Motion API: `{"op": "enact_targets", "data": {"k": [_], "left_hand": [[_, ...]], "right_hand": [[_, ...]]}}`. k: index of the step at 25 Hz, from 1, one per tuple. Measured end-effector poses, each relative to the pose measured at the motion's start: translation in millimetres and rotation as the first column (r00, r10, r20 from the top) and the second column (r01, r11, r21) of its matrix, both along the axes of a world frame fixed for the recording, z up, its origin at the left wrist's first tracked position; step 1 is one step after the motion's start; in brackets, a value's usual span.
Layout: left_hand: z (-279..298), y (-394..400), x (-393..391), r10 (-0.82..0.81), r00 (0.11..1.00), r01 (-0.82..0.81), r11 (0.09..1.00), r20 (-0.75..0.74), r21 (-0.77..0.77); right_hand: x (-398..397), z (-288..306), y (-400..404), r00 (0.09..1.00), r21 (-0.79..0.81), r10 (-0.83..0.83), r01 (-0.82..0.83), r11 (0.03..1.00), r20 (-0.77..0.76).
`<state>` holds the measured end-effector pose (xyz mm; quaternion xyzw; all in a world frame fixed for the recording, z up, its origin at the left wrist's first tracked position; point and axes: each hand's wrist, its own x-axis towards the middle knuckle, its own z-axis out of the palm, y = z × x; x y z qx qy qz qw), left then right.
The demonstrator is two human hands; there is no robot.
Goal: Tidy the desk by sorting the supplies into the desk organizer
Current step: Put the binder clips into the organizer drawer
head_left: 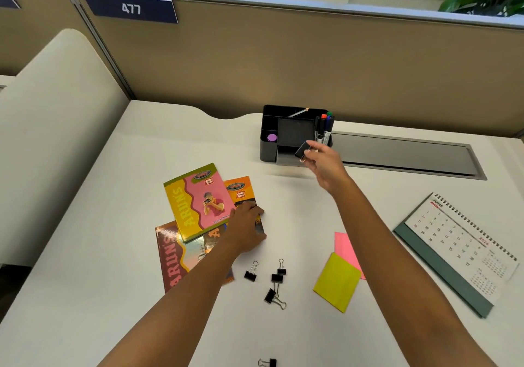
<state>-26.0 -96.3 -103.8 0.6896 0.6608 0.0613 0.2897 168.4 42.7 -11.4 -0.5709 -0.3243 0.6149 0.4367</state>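
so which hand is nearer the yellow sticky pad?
Left, narrowly. The left hand rests on the notebooks, to the left of the yellow sticky pad. The right hand is farther back at the desk organizer, pinching a binder clip.

desk [113, 295]; on it: organizer [269, 151]; notebooks [198, 205]; binder clips [272, 281]; sticky pads [337, 281]; calendar [459, 250]; possibly more clips at the frame's edge

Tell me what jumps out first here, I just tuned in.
The right hand holds a black binder clip at the front of the black desk organizer. The left hand rests on bright notebooks at centre-left. Loose binder clips and yellow sticky notes lie nearer the camera.
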Motion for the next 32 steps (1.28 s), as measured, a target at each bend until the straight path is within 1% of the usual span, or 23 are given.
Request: {"op": "enact_targets", "data": {"k": [1, 2, 3, 4, 5, 7, 9, 11, 18, 20, 21, 23, 25, 26, 27, 29, 31, 32], "left_hand": [[0, 1, -2, -0.014, 1.0, 0.014, 1.0, 0.002, -0.011], [1, 2, -4, -0.031, 1.0, 0.031, 0.999, -0.005, -0.015], [1, 2, -5, -0.045, 0.999, 0.045, 0.999, -0.013, -0.015], [1, 2, -6, -0.054, 0.998, 0.054, 0.998, -0.017, -0.014], [1, 2, -7, -0.06, 0.998, 0.06, 0.998, -0.019, -0.015], [1, 2, -6, -0.069, 0.997, 0.068, 0.997, -0.027, -0.022], [1, 2, -6, -0.07, 0.997, 0.069, 0.997, -0.034, -0.027], [1, 2, -7, -0.064, 0.998, 0.063, 0.997, -0.027, -0.033], [6, 2, -7, -0.063, 0.998, 0.063, 0.998, -0.019, -0.032], [8, 2, -6, -0.063, 0.998, 0.062, 0.998, -0.021, -0.027], [9, 2, -6, -0.062, 0.998, 0.061, 0.998, -0.02, -0.025], [10, 2, -6, -0.057, 0.998, 0.057, 0.998, -0.014, -0.02], [10, 1, -6, -0.055, 0.998, 0.055, 0.998, -0.01, -0.012], [10, 1, -6, -0.054, 0.999, 0.054, 0.998, -0.008, -0.011], [10, 1, -6, -0.053, 0.999, 0.053, 0.999, -0.009, -0.011], [10, 2, -6, -0.051, 0.999, 0.051, 0.999, -0.011, -0.016], [9, 2, -6, -0.047, 0.999, 0.047, 0.999, -0.009, -0.022], [9, 2, -6, -0.046, 0.999, 0.046, 0.999, -0.009, -0.025]], "right_hand": [[-3, 3, 9, 0.981, 0.102, 0.035, -0.056, 0.993, 0.192], [-5, 5, 15, 0.925, 0.197, 0.053, -0.136, 0.971, 0.377], [-6, 5, 21, 0.854, 0.263, 0.062, -0.227, 0.937, 0.517], [-9, 4, 25, 0.793, 0.289, 0.079, -0.311, 0.906, 0.605], [-11, 4, 27, 0.748, 0.287, 0.105, -0.376, 0.881, 0.656], [-14, 1, 30, 0.693, 0.258, 0.167, -0.465, 0.847, 0.701], [-15, -3, 31, 0.679, 0.243, 0.2, -0.498, 0.832, 0.706], [-13, -8, 30, 0.697, 0.257, 0.185, -0.478, 0.84, 0.693], [3, -16, 25, 0.723, 0.331, 0.01, -0.328, 0.885, 0.691], [6, -16, 22, 0.725, 0.351, -0.01, -0.322, 0.879, 0.689], [7, -16, 19, 0.717, 0.353, 0.006, -0.35, 0.868, 0.697], [9, -20, 11, 0.666, 0.353, 0.052, -0.457, 0.817, 0.744], [11, -28, 3, 0.572, 0.327, 0.066, -0.555, 0.765, 0.818], [11, -31, 1, 0.512, 0.292, 0.064, -0.584, 0.758, 0.857], [11, -34, -1, 0.455, 0.256, 0.057, -0.596, 0.761, 0.889], [8, -36, -2, 0.37, 0.223, 0.02, -0.602, 0.767, 0.929], [4, -36, -1, 0.3, 0.209, -0.02, -0.614, 0.761, 0.954], [3, -36, -1, 0.281, 0.204, -0.031, -0.614, 0.763, 0.959]]}}
